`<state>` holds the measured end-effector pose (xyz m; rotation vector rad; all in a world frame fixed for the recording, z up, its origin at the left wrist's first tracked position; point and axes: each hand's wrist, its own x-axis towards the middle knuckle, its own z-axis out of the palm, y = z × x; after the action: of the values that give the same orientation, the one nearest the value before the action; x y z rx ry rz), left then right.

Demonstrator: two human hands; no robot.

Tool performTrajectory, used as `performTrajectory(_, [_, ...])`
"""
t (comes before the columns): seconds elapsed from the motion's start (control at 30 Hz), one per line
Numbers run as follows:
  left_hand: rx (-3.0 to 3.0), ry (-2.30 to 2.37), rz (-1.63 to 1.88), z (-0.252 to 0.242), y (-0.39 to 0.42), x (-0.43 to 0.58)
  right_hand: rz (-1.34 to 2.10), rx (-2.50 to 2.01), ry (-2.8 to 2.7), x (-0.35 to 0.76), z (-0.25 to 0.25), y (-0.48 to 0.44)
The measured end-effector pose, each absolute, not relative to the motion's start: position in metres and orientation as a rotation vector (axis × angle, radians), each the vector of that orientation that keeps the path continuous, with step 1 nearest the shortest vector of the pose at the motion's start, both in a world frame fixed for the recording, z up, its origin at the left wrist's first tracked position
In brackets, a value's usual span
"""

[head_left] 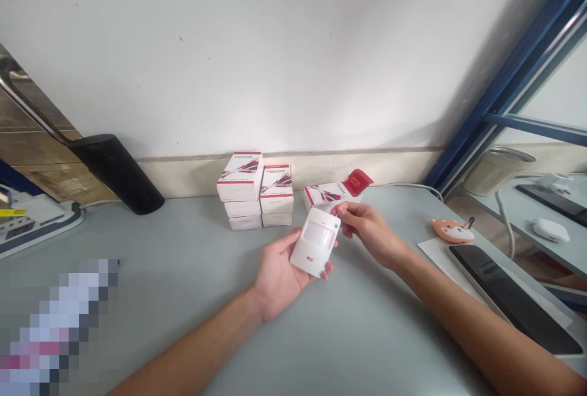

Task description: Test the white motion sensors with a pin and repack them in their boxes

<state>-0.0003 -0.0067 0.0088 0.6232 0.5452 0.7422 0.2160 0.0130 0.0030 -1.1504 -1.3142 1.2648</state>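
A white motion sensor (316,243) with a ribbed window and small red marks on its face lies tilted in my left hand (282,274), fingers and thumb wrapped around its edges. At the sensor's top right corner, near a small blue-green spot, my right hand (367,228) has thumb and forefinger pinched together. What sits between those fingertips is too small to make out. Just behind the sensor, a white and red box (325,193) lies on the table with its red end flap (358,182) raised; my right hand partly covers it.
Two stacks of similar boxes (241,191) stand near the wall, left of the opened one. A black cylinder (121,173) leans farther left. To the right are an orange animal-shaped item (453,231) and a long dark-topped device (509,295) on paper.
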Motion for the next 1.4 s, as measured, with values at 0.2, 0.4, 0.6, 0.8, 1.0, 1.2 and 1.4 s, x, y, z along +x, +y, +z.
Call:
performTrajectory(0.2, [0.707,0.564,0.66,0.009,-0.009,0.001,1.081,-1.085,-1.013,0.238,0.013,0.024])
performTrajectory(0.4, [0.81,0.552,0.552,0.006,-0.006,-0.001,1.002,-0.963,-0.695,0.283,0.023,0.039])
performTrajectory(0.6, [0.827,0.543,0.517,0.002,0.001,-0.004,1.088,-0.917,-0.631,0.294,0.022,0.042])
performTrajectory(0.8, [0.819,0.536,0.453,0.012,0.012,-0.018,1.128,-0.878,-0.624,0.297,0.023,0.045])
performTrajectory(1.0, [0.811,0.537,0.397,0.016,0.014,-0.024,1.133,-0.832,-0.528,0.313,0.018,0.051])
performTrajectory(1.2, [0.822,0.555,0.349,0.022,0.019,-0.032,1.14,-0.742,-0.491,0.329,0.018,0.051])
performTrajectory(1.4, [0.845,0.585,0.334,0.022,0.03,-0.044,1.14,-0.682,-0.518,0.335,0.018,0.051])
